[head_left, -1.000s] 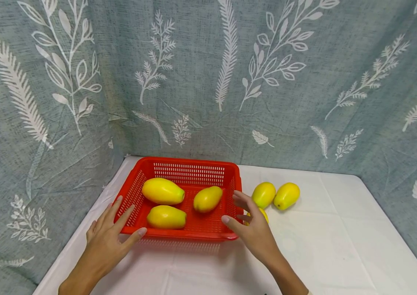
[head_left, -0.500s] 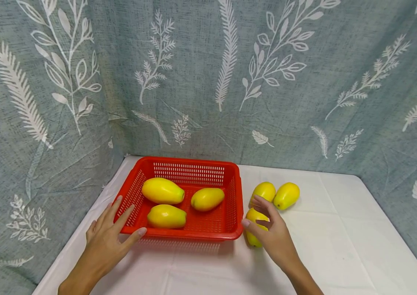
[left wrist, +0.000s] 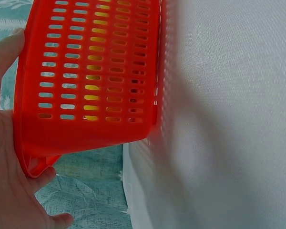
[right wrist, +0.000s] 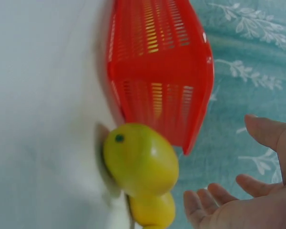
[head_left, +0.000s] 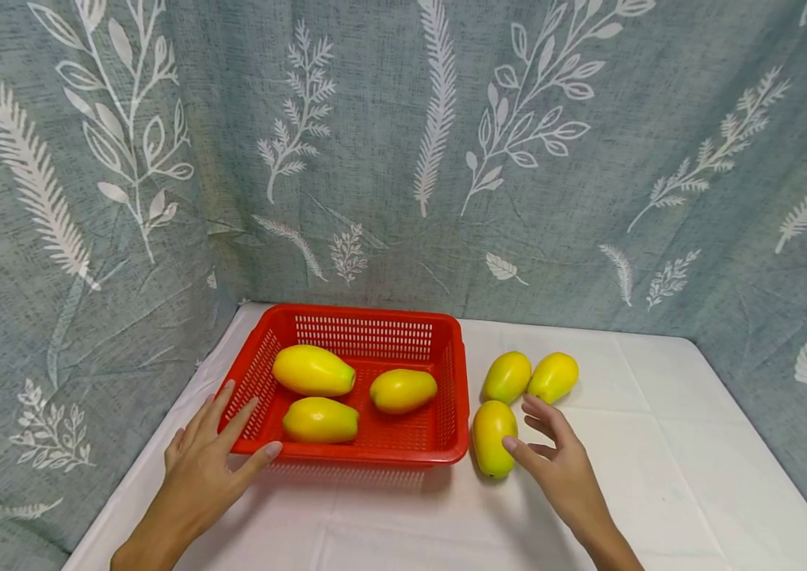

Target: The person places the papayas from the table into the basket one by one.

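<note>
A red plastic basket [head_left: 368,454] with slotted sides holds a large yellow papaya [head_left: 313,370], another papaya [head_left: 321,420] in front of it, and a third papaya [head_left: 403,391] on the right. My left hand [head_left: 205,468] rests with spread fingers on the basket's front left corner; in the left wrist view its thumb touches the rim. Right of the basket, a yellow papaya [head_left: 493,438] lies on the cloth. Beside and above it is my right hand [head_left: 566,468], fingers relaxed and holding nothing; the right wrist view shows a gap between this hand and the fruit [right wrist: 140,160].
Behind the loose papaya lie two more, a greenish-yellow papaya [head_left: 506,377] and a yellow papaya [head_left: 554,378], side by side. A white cloth [head_left: 667,460] covers the table. Teal leaf-print curtains [head_left: 389,159] hang at the back and both sides.
My right hand has moved from the basket's right rim out to the right, past the loose papaya. The right papaya in the basket has rolled slightly and settled. My left hand stays put.
</note>
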### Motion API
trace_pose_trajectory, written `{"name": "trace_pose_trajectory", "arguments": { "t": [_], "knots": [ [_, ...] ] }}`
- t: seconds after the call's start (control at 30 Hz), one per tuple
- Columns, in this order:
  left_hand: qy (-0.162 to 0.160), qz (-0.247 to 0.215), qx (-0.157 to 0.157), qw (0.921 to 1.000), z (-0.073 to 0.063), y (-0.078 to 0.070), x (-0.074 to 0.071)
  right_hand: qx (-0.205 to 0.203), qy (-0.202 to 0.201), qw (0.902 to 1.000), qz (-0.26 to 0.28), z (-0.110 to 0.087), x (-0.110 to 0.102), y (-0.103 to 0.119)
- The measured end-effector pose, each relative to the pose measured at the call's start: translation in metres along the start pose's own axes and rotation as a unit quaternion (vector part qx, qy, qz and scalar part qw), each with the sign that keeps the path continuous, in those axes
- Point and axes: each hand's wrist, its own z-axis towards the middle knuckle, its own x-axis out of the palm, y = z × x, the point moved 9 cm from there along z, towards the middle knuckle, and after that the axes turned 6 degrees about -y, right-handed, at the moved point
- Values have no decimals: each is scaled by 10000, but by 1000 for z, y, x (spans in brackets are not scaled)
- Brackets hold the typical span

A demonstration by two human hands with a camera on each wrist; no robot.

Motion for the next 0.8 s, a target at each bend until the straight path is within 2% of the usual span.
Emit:
{"name": "trace_pose_trajectory", "arguments": {
  "t": [0.3,0.8],
  "knots": [
    [-36,-15,34,10000,0,-1,0,285,44,9995,-97,3,-3,-17],
    [-287,-149,171,9993,-1,-1,-2,447,233,9986,-149,14,12,-34]
  ]
}}
